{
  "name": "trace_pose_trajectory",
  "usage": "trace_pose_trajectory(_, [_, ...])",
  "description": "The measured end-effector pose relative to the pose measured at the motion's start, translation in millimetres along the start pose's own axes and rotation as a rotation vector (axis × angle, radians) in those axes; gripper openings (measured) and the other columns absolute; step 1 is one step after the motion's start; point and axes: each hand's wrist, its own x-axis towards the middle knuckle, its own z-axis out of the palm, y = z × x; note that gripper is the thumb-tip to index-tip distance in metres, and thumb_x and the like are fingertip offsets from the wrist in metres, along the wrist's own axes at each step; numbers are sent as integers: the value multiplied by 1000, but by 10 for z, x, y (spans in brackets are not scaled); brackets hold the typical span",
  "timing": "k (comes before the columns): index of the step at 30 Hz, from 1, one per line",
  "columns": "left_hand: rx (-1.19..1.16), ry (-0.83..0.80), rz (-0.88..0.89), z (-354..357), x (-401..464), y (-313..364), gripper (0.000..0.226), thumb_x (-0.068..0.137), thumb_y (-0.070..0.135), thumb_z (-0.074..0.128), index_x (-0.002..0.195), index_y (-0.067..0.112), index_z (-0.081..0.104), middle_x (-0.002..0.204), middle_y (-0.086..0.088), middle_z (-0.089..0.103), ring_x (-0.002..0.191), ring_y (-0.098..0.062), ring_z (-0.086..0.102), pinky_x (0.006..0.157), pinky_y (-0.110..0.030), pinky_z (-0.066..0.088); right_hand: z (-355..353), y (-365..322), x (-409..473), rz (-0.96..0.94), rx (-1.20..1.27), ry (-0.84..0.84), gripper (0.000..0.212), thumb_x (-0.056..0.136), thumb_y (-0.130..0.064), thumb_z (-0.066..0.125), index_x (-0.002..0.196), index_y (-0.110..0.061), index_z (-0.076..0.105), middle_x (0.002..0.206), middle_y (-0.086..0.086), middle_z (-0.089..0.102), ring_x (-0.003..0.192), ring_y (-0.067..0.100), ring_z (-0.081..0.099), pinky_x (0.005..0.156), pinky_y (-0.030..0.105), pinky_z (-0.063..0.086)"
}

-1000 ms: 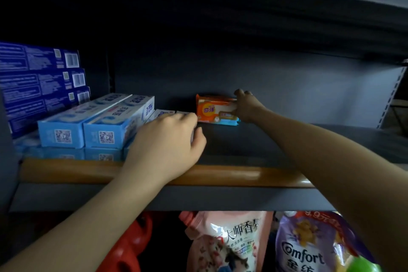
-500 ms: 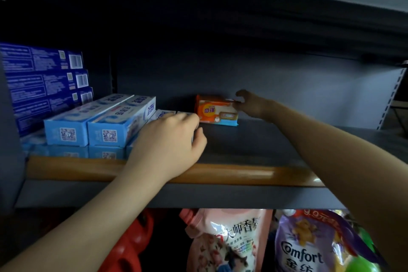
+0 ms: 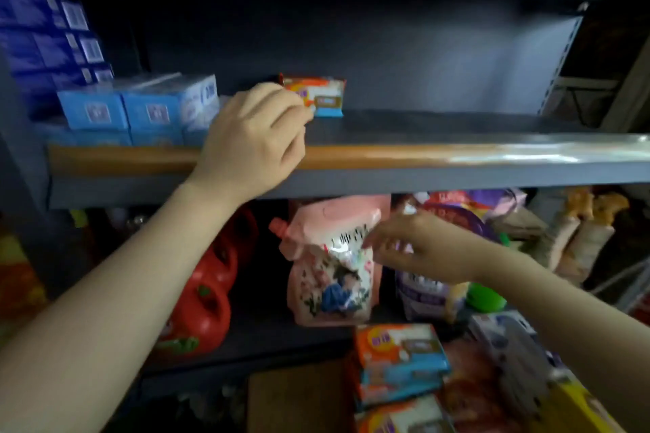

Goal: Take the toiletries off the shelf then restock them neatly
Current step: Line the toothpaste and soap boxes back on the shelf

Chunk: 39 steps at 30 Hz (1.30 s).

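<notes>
Restocking under way — one soap pack (image 3: 318,97) stands on the shelf (image 3: 439,123) beside toothpaste boxes (image 3: 140,109), more packs (image 3: 399,358) wait below; left hand (image 3: 251,141) rests curled and empty on the shelf's edge, right hand (image 3: 418,250) reaches down, open.

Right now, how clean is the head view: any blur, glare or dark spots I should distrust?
Head view: the right hand is motion-blurred, so its fingers are hard to read; the pink pouch print behind it is smeared; glare streaks the shelf edge at right; the top and back left of the shelf sit in deep shadow; the left hand and the soap pack are only mildly soft.
</notes>
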Motion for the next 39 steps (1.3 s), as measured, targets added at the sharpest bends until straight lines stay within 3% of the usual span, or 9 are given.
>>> trace_pose_trajectory(5, [-240, -110, 68, -12, -565, 735, 16, 80, 4, 54, 88, 1, 68, 94, -15, 65, 96, -31, 56, 81, -40, 47, 807, 320, -600, 206, -116, -440, 59, 92, -39, 52, 141, -12, 32, 144, 7, 37, 130, 19, 36, 99, 18, 24])
trace_pose_trajectory(10, [-486, -526, 15, 273, -1284, 1268, 19, 83, 15, 53, 94, 7, 66, 96, -7, 63, 93, -23, 57, 82, -37, 49, 1053, 456, -712, 327, -198, -445, 87, 85, -50, 58, 148, -11, 11, 149, 9, 25, 137, 24, 25, 108, 32, 24])
trace_pose_trajectory(16, [-721, -932, -773, 359, -1669, 1677, 43, 93, 42, 48, 130, 19, 44, 130, 6, 42, 118, -10, 45, 91, -25, 40, 1002, 457, -833, 400, -227, -155, 78, 65, -52, 73, 127, -18, 39, 124, 2, 50, 113, 22, 48, 90, 33, 40])
trace_pose_trajectory(19, [-840, -1136, -989, 412, -1746, 1783, 60, 83, 52, 57, 132, 20, 42, 130, 4, 45, 115, -12, 48, 92, -26, 42, 881, 471, -956, 509, -82, 37, 75, 62, -51, 76, 120, -20, 41, 109, 0, 57, 98, 22, 58, 77, 36, 49])
trace_pose_trajectory(23, [-976, -1243, -1033, 451, -1725, 1872, 55, 69, 51, 74, 113, 24, 54, 105, 12, 62, 92, -2, 60, 81, -22, 50, 786, 460, -1016, 644, 236, 194, 56, 67, -47, 76, 104, -16, 46, 91, -5, 56, 81, 15, 57, 61, 24, 44])
trace_pose_trajectory(30, [-1104, -1349, -1179, 520, -1612, 1910, 32, 65, 29, 83, 87, 18, 64, 90, 4, 69, 80, -7, 65, 72, -20, 53, 781, 311, -1037, 932, 1548, 303, 49, 66, -55, 60, 90, -14, 69, 70, 4, 68, 56, 11, 63, 37, 17, 40])
trace_pose_trajectory(32, [-1095, -1327, -1167, 497, -1600, 1933, 26, 66, 26, 83, 83, 18, 66, 90, 3, 70, 81, -9, 66, 74, -23, 54, 803, 305, -1003, 943, 1658, 331, 47, 68, -55, 60, 87, -14, 70, 67, 6, 67, 49, 12, 60, 35, 15, 37])
trace_pose_trajectory(36, [-826, -1212, -1039, 450, -1566, 1918, 54, 65, 30, 83, 110, 17, 56, 107, 4, 61, 93, -10, 58, 75, -23, 47, 721, 225, -952, 882, 1689, 370, 29, 79, -41, 59, 86, -13, 65, 64, 3, 68, 51, 15, 64, 39, 19, 47])
trace_pose_trajectory(39, [-897, -1116, -971, 304, -1423, 1770, 46, 67, 30, 82, 102, 23, 53, 96, 10, 61, 82, 0, 57, 65, -15, 44, 565, 162, -948, 608, 1727, 368, 56, 44, -36, 89, 87, -10, 66, 71, 6, 72, 58, 16, 69, 49, 25, 54])
